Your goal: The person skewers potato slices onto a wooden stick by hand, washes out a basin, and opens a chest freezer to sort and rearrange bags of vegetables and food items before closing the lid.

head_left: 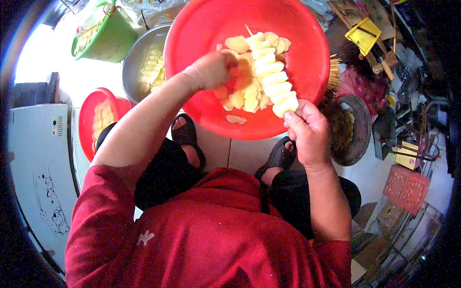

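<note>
My right hand [309, 127] is closed round the lower end of a skewer of potato-like slices [272, 74]. The pale, thick slices are threaded in a row, and the thin stick's tip pokes out at the top. The skewer is held tilted over a large red basin [199, 29]. Above the basin's left part, my left hand [211, 71] has its fingers curled in, partly blurred; what they hold, if anything, I cannot make out. Loose pale slices [249, 93] lie heaped in the basin, just right of that hand and partly behind the skewer.
Filled skewers lie in a metal bowl [132, 72], a small red basin [85, 120] and a green bucket [113, 43] at left. Bare sticks [334, 72] stand beside the large basin's right edge, near a dark round pan [353, 144]. A white cabinet [41, 168] stands far left.
</note>
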### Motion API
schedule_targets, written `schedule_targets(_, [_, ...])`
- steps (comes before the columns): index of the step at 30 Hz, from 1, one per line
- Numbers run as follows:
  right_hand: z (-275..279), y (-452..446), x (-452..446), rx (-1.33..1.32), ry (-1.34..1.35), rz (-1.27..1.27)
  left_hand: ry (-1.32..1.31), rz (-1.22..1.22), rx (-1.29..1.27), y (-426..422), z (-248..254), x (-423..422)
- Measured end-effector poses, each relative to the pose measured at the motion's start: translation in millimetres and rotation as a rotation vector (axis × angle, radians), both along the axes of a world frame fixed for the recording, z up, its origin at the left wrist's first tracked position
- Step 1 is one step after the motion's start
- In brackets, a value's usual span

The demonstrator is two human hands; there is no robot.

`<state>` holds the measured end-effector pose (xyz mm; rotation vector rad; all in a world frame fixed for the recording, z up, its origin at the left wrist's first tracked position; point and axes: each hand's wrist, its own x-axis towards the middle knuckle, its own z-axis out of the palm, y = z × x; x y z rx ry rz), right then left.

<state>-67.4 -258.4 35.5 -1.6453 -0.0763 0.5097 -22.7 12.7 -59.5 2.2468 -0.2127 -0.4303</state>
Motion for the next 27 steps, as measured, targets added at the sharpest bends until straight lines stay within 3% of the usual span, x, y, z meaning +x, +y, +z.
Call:
schedule_targets(1, [2,0,-1,-0.001,0.002,-0.001,-0.223,-0.438,0.433,2,-21,1])
schedule_targets(3, [4,-2,-3,-0.012,0.090,0.008,-0.099,-0.372,0.512,-7,-42,-8])
schedule_targets(5, [1,-7,-2,-0.013,0.094,0.024,0.147,-0.324,0.673,-22,-21,-14])
schedule_targets(8, [2,-10,-2,-0.019,0.089,0.029,0.158,-0.423,0.711,-22,-18,-14])
schedule_targets(11, [2,-11,-3,-0.026,0.084,0.031,0.310,-0.621,0.631,-26,3,-14])
schedule_targets(17, [4,-9,-6,-0.016,0.074,0.050,0.471,-0.739,0.461,-42,49,-23])
schedule_targets(21, [4,-11,-6,-0.029,0.081,0.083,0.441,-0.758,0.453,-47,54,-29])
schedule_targets(24, [5,-10,-7,-0.030,0.097,0.072,0.297,-0.727,0.310,-43,40,-29])
schedule_targets(27, [3,-10,-7,-0.024,0.093,0.075,0.263,-0.579,0.192,-37,28,-28])
